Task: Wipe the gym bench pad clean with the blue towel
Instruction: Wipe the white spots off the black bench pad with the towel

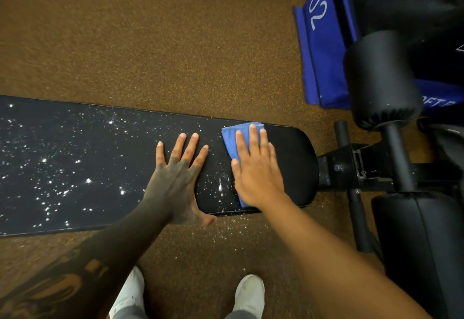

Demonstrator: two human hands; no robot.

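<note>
A long black bench pad (75, 148) runs across the view from the left, speckled with white dust over most of its length. Its rounded right end (296, 163) looks free of specks. A folded blue towel (232, 140) lies near that end, and my right hand (256, 170) presses flat on top of it with fingers spread. My left hand (178, 178) rests flat and open on the pad just left of the towel, holding nothing. Part of the towel is hidden under my right palm.
Brown speckled rubber floor (175, 42) surrounds the bench, with some white dust below the pad's near edge. Black bench frame and roller pads (381, 80) stand at the right. A blue box marked 02 (324, 50) sits at the back right. My white shoes (248, 293) are below.
</note>
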